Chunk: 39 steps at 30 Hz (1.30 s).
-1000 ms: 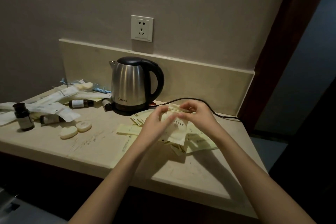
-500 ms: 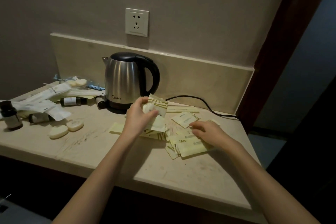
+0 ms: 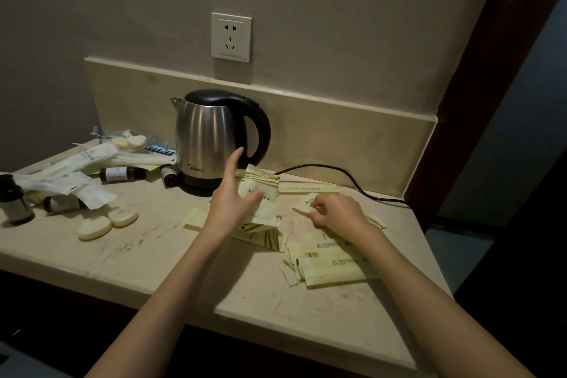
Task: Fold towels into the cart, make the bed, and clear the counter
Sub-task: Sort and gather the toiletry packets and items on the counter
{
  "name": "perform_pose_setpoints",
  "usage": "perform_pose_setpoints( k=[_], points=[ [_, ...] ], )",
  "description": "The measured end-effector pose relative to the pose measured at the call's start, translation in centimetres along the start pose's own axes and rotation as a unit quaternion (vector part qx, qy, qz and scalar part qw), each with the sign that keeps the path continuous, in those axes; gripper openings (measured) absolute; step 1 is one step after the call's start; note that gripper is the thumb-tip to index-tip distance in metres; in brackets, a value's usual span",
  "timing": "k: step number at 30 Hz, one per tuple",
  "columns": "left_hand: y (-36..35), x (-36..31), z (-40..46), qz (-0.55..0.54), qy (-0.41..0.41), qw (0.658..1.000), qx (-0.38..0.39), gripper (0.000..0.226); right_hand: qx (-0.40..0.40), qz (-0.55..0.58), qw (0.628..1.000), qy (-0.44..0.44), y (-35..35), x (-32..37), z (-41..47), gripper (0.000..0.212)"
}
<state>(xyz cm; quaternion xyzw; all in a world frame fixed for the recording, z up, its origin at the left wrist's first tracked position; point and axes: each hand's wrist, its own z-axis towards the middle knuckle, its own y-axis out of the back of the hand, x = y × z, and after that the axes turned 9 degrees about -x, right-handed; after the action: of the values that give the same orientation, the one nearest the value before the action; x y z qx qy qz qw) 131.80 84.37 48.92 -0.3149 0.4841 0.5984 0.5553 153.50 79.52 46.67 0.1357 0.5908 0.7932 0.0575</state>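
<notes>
My left hand (image 3: 233, 209), frame centre, holds collected sachet stack (image 3: 260, 196) upright, thumb clamping it, index finger straight. Right hand (image 3: 336, 213) pinches loose sachet (image 3: 303, 204) off tabletop (image 3: 153, 255), probably feeding stack. More sachets (image 3: 331, 264) lower right.

Wall socket (image 3: 231, 37), white, upper centre of frame, nothing plugged into it. Pale backsplash strip (image 3: 337, 129) runs across the middle, beneath the socket. Grey wall (image 3: 122, 3) fills the upper left. Dark brown door frame (image 3: 491, 86) slants down the right side; beyond it, at far right, a dim bluish area, detail not readable. Below the stone slab's front edge, lower left, dark cabinet front (image 3: 76, 310); nothing more can be made out there.
</notes>
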Motion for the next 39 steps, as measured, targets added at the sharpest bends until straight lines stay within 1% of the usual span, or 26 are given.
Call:
perform_pose_setpoints(
  k=[2,4,6,7,10,13,17,21,23,25,27,29,31,34,37,39],
  points=[
    [0.1,0.1,-0.1,0.012,-0.008,1.0,0.017,0.076,-0.004,0.036,0.999,-0.003,0.3,-0.1,-0.4,0.028],
    [0.2,0.4,-0.2,0.024,-0.006,0.999,0.027,0.058,-0.025,0.126,0.991,-0.032,0.8,-0.3,-0.9,0.027],
    [0.2,0.6,-0.4,0.034,0.008,0.999,0.029,0.039,-0.059,0.213,0.974,-0.054,1.7,-0.2,-1.6,0.027],
    [0.2,0.6,-0.5,0.031,0.017,0.999,0.031,0.034,-0.078,0.256,0.962,-0.063,2.2,0.1,-2.0,0.027],
    [0.1,0.0,-1.0,0.04,0.04,0.998,0.035,0.032,-0.133,0.37,0.918,-0.06,4.1,1.6,-3.2,0.024],
    [0.0,-0.7,-1.5,0.039,0.056,0.997,0.026,0.032,-0.132,0.402,0.906,-0.023,5.1,3.7,-4.5,0.024],
    [-0.3,-1.7,-2.2,-0.01,0.083,0.996,0.02,0.031,-0.098,0.368,0.924,0.039,4.7,5.7,-6.0,0.028],
    [0.0,-1.6,-3.1,-0.025,0.098,0.994,0.028,0.053,-0.035,0.37,0.926,0.061,4.2,6.6,-7.0,0.031],
    [0.4,-1.6,-3.6,-0.048,0.102,0.993,0.02,0.053,-0.017,0.378,0.924,0.058,4.4,6.7,-7.4,0.032],
    [1.1,-1.7,-3.7,-0.097,0.138,0.986,0.019,0.051,-0.04,0.401,0.914,0.034,4.6,6.0,-7.7,0.028],
    [1.8,-1.4,-3.5,-0.115,0.167,0.979,0.005,0.053,-0.072,0.398,0.914,-0.009,4.4,4.2,-7.9,0.022],
    [2.5,-1.0,-3.3,-0.099,0.161,0.982,-0.018,0.053,-0.062,0.357,0.929,-0.071,3.8,2.1,-8.1,0.021],
    [2.7,-0.7,-3.2,-0.083,0.146,0.985,-0.034,0.053,-0.02,0.283,0.953,-0.107,2.9,0.2,-8.4,0.026],
    [2.3,-0.4,-3.2,-0.065,0.121,0.99,-0.04,0.052,0.043,0.211,0.971,-0.102,2.1,-0.7,-9.1,0.037],
    [2.4,-0.1,-2.9,-0.042,0.094,0.993,-0.047,0.051,0.054,0.198,0.976,-0.077,1.7,-0.1,-8.8,0.041],
    [3.1,0.2,-2.5,-0.024,0.084,0.994,-0.059,0.051,0.078,0.197,0.975,-0.067,1.8,0.7,-8.3,0.042]
  ],
)
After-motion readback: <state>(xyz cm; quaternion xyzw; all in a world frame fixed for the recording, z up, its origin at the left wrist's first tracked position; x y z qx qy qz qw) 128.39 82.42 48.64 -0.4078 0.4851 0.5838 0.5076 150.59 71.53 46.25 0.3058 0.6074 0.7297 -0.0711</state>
